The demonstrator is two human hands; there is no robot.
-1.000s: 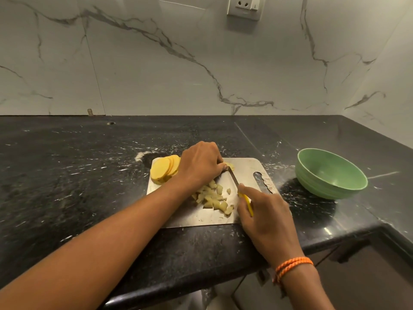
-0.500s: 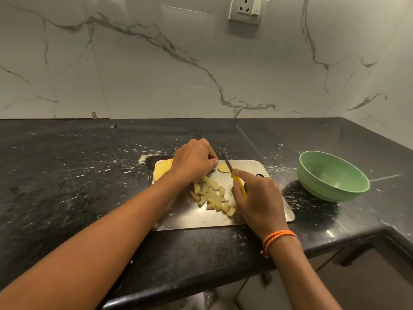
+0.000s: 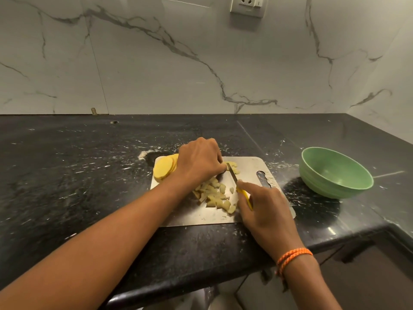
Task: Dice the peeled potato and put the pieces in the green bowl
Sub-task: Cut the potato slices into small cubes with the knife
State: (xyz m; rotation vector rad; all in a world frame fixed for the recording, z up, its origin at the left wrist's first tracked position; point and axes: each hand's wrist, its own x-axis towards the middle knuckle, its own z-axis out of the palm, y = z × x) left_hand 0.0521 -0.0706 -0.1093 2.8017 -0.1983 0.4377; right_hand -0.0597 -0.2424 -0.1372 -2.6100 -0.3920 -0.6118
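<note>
A steel cutting board point(image 3: 250, 163) lies on the black counter. At its far left stands a stack of round yellow potato slices point(image 3: 164, 170). A heap of diced potato pieces point(image 3: 213, 194) sits mid-board. My left hand point(image 3: 199, 161) is curled, fingertips pressing a potato slice point(image 3: 233, 167) near the board's far edge. My right hand point(image 3: 264, 206) grips a yellow-handled knife point(image 3: 232, 175), its blade on that slice next to my left fingertips. The green bowl point(image 3: 335, 173) stands to the right of the board, with nothing visible inside.
The counter's front edge point(image 3: 201, 285) runs close under my forearms, with a step down at the right. A marble wall with a socket point(image 3: 247, 5) backs the counter. White flecks mark the dark top.
My right hand drew back toward me, then set the knife blade on the slice. My left hand shifted slightly and holds the slice by the blade.
</note>
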